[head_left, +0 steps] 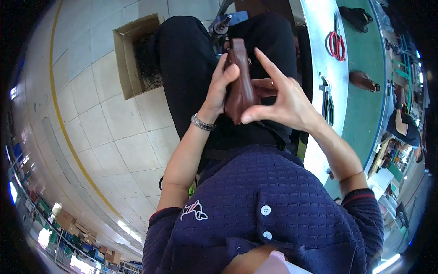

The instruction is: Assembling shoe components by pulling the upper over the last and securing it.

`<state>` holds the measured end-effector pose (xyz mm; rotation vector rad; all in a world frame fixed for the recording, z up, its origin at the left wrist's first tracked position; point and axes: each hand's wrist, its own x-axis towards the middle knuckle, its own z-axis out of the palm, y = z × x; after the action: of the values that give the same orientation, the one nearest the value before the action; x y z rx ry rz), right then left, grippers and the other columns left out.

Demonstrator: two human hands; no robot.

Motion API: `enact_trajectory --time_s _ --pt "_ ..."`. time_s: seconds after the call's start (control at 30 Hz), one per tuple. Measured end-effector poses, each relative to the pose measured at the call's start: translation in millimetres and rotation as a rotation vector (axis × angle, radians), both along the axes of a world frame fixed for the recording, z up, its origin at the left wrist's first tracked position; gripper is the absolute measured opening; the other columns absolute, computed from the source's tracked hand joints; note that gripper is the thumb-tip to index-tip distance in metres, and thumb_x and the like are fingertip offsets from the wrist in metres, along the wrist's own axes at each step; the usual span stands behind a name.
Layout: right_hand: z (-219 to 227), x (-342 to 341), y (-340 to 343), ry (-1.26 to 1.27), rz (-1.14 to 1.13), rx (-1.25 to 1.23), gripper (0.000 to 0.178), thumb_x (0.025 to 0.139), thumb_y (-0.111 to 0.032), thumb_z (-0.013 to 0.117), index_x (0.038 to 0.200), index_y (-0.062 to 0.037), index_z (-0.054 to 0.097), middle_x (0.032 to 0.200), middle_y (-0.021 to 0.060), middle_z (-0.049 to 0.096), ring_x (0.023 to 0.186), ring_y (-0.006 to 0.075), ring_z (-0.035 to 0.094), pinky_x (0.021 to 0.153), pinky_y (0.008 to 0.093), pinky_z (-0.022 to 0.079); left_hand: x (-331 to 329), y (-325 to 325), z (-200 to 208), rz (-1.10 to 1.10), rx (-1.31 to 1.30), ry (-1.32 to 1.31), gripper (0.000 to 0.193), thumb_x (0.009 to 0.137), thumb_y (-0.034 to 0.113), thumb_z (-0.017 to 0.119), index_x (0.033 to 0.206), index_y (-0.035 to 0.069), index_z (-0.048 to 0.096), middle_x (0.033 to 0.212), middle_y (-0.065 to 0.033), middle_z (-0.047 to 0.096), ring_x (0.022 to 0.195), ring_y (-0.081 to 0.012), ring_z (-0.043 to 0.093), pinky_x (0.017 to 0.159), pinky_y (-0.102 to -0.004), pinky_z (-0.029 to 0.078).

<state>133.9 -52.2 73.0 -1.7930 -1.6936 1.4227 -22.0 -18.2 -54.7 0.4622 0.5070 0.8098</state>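
Note:
Above my lap I have a small brown leather bag, held up on end with its narrow side toward me. Small metal fittings show near its top. My left hand is closed around its left side, the thumb pressed on the leather. On the other side, my right hand has its thumb at the bag's lower corner and its bent fingers against the right face. The right index finger stretches upward, off the bag. The bag's far face and some of my fingertips are hidden.
A machine with a metal post stands between my knees. Left of my leg is a cardboard box with dark scraps. Red-handled scissors and pliers lie on the white bench. Beyond, a green belt carries brown and black leather items.

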Motion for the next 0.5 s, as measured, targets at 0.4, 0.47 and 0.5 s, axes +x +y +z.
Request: enact_trajectory --time_s 0.4,0.47,0.5 --pt "-14.8 15.1 -56.1 -0.200 0.011 0.666 0.088 0.066 -0.044 0.082 0.129 0.0091 0.051 0.111 0.0236 0.066 0.101 0.0324 0.067 0.083 0.0368 0.056 20.1 9.5 29.5 -0.139 0.194 0.119 0.084 0.083 0.059 0.064 0.140 0.004 0.035 0.112 -0.0121 0.056 0.098 -0.0200 0.060 0.088 -0.0330 0.052" --pt "-7.3 19.3 -54.2 -0.181 -0.017 0.741 0.088 0.066 -0.044 0.082 0.129 0.0088 0.052 0.112 0.0232 0.065 0.102 0.0334 0.067 0.084 0.0374 0.056 25.2 18.8 46.0 -0.146 0.249 0.129 0.087 0.081 0.060 0.065 0.140 0.004 0.035 0.110 -0.0122 0.057 0.098 -0.0200 0.061 0.088 -0.0327 0.052" --pt "-2.0 22.1 -52.6 -0.169 -0.035 0.803 0.087 0.066 -0.044 0.082 0.129 0.0084 0.052 0.113 0.0229 0.065 0.102 0.0344 0.067 0.086 0.0380 0.055 28.3 26.4 58.2 -0.151 0.321 0.151 0.090 0.079 0.061 0.068 0.141 0.004 0.034 0.109 -0.0122 0.057 0.098 -0.0199 0.061 0.088 -0.0326 0.052"
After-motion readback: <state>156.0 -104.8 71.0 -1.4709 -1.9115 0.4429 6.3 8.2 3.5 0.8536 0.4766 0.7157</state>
